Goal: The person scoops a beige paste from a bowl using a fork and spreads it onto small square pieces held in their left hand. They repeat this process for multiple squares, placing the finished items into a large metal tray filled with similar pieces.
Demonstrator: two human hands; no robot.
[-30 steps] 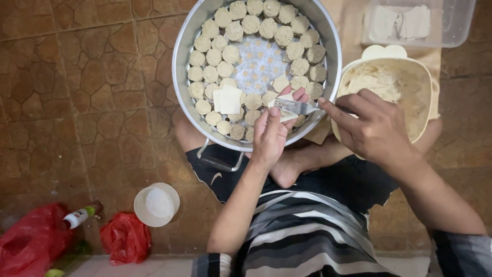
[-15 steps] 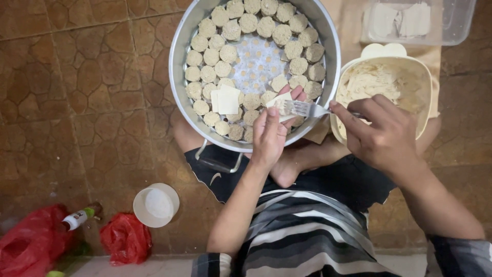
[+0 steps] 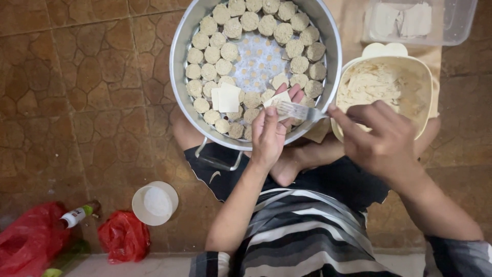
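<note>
A round metal steamer pot (image 3: 178, 87) rests on my lap, lined with several small round dumplings (image 3: 225, 51). A few square white wrappers (image 3: 227, 97) lie flat inside it. My left hand (image 3: 270, 132) is held over the pot's near rim with a wrapper (image 3: 277, 99) cupped in its fingers. My right hand (image 3: 379, 137) grips a metal fork (image 3: 300, 111) whose tines rest on that wrapper. Right of the pot stands a cream plastic bowl (image 3: 425, 77) smeared with pale filling (image 3: 371, 84).
A clear plastic tub (image 3: 458, 25) holding more wrappers sits at the top right. On the brown tiled floor at lower left are a small white bowl (image 3: 155, 203), two crumpled red plastic bags (image 3: 124, 237) and a small bottle (image 3: 77, 215).
My right hand has drawn back slightly toward the cream bowl while the fork stays on the wrapper in my left hand. Wrappers lying in the pot come back into view.
</note>
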